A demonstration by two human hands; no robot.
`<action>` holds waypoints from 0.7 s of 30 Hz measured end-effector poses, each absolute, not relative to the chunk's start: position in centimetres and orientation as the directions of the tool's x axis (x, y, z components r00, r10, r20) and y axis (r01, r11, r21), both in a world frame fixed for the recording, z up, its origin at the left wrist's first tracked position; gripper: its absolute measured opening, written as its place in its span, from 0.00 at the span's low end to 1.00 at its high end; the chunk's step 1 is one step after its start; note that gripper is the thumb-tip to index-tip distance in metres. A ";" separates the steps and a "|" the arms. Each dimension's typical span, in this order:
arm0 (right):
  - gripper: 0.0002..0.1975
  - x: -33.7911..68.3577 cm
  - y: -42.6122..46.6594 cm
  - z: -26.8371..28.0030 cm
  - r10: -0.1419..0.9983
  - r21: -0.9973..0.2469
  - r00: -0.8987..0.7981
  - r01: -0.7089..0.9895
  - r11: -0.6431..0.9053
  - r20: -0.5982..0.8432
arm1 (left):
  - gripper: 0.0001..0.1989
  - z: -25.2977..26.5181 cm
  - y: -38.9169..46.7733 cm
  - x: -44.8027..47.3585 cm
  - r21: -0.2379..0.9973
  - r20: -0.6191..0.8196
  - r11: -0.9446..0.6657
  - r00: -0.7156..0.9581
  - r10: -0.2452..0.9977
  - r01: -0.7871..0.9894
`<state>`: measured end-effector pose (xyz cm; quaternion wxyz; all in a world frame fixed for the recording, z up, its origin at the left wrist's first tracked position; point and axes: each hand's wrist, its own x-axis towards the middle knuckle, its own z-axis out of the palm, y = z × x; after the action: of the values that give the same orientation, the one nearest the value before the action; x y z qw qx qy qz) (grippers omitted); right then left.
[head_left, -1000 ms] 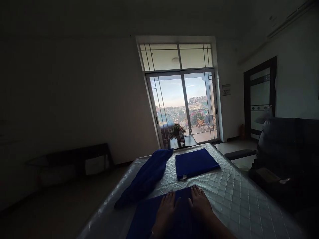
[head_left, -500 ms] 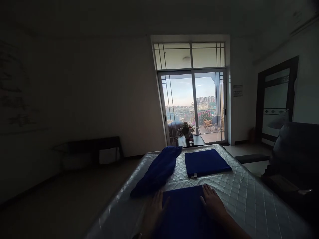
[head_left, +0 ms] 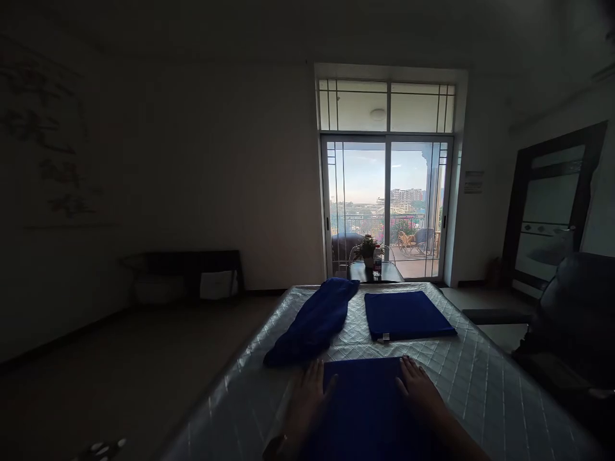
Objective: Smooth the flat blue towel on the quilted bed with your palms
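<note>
A flat blue cloth [head_left: 364,410] lies in front of me on the bed-like, quilted silvery surface [head_left: 485,384]. My left hand [head_left: 310,390] rests along its left edge with fingers extended. On the far right corner, my right hand [head_left: 419,381] lies with its fingers stretched out. Beyond them is a neatly folded blue cloth [head_left: 408,314] with a small white tag on its near edge. To the left of that, a loosely bunched blue cloth [head_left: 314,323] stretches diagonally. The near part of the cloth under my hands runs out of view.
Past the far edge stands a small dark table [head_left: 358,274] with a potted plant [head_left: 369,250] and a bottle [head_left: 377,262], before a sliding glass door [head_left: 355,192]. A dark chair [head_left: 576,314] stands at the right. A low dark bench [head_left: 168,269] sits by the left wall.
The view has turned slightly left and levelled, so things appear shifted right. Both hands stay at the edges of the near blue cloth; the cloths keep their places.
</note>
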<state>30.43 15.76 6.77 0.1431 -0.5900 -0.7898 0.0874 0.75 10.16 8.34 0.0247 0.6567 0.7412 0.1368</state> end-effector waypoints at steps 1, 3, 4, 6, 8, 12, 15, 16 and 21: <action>0.35 30.4 15.7 6.8 0.958 -0.308 -0.260 0.907 0.285 0.121 | 0.41 8.3 10.2 0.7 0.241 0.149 0.099 -0.137 0.979 0.965; 0.35 30.3 15.6 6.9 0.960 -0.317 -0.250 0.907 0.277 0.123 | 0.41 8.2 10.2 0.7 0.238 0.174 0.087 -0.131 0.976 0.967; 0.35 30.3 15.5 6.9 0.961 -0.318 -0.247 0.907 0.274 0.125 | 0.41 8.2 10.2 0.7 0.229 0.185 0.081 -0.125 0.975 0.970; 0.35 30.2 15.5 6.9 0.962 -0.307 -0.244 0.913 0.270 0.123 | 0.41 8.2 10.2 0.7 0.210 0.193 0.074 -0.116 0.974 0.975; 0.35 30.2 15.5 6.9 0.964 -0.284 -0.242 0.922 0.264 0.109 | 0.41 8.2 10.2 0.6 0.198 0.185 0.073 -0.111 0.976 0.977; 0.35 30.1 16.0 7.4 0.965 -0.243 -0.250 0.934 0.263 0.083 | 0.40 8.1 10.3 0.6 0.205 0.175 0.072 -0.109 0.979 0.976; 0.34 29.8 16.7 8.0 0.960 -0.235 -0.262 0.931 0.278 0.098 | 0.39 8.1 10.2 0.5 0.206 0.184 0.074 -0.113 0.976 0.976; 0.34 29.6 16.9 8.2 0.959 -0.235 -0.264 0.930 0.282 0.106 | 0.40 8.0 10.2 0.5 0.203 0.188 0.072 -0.111 0.976 0.977; 0.33 28.9 17.6 7.7 0.960 -0.246 -0.249 0.929 0.275 0.129 | 0.41 8.0 10.3 0.4 0.197 0.191 0.082 -0.120 0.974 0.977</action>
<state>28.87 17.60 7.68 0.1270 -0.5993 -0.7882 0.0596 0.45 10.26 7.97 -0.0052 0.6631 0.7356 0.1384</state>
